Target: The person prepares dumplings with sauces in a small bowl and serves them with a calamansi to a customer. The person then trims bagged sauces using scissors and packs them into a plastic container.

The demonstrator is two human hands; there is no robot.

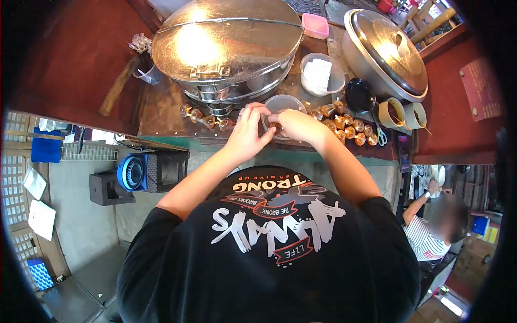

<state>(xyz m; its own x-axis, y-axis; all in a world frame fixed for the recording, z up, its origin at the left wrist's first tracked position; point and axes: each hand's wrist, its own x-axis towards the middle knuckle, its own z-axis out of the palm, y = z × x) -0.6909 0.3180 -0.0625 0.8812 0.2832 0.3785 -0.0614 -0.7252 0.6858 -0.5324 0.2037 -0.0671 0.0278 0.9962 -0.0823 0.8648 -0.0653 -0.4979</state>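
Both my hands meet over a round clear plastic tub [284,102] at the counter's front edge. My left hand [250,129] is at the tub's left side, fingers curved and thumb apart from them. My right hand [291,125] reaches over the tub from the right, its fingers pinched on a small brown item [276,127], partly hidden by the fingers. Several small knotted bags of brown sauce [350,132] lie in rows to the right of the tub. More such bags [206,120] lie to the left.
A large lidded steel pan [242,46] stands behind my hands. Farther right are a tub with white tissue [318,75], a lidded pot [377,59], a black bowl [360,95], two cups [391,114] and scissors [381,135]. Another person [431,231] is at the lower right.
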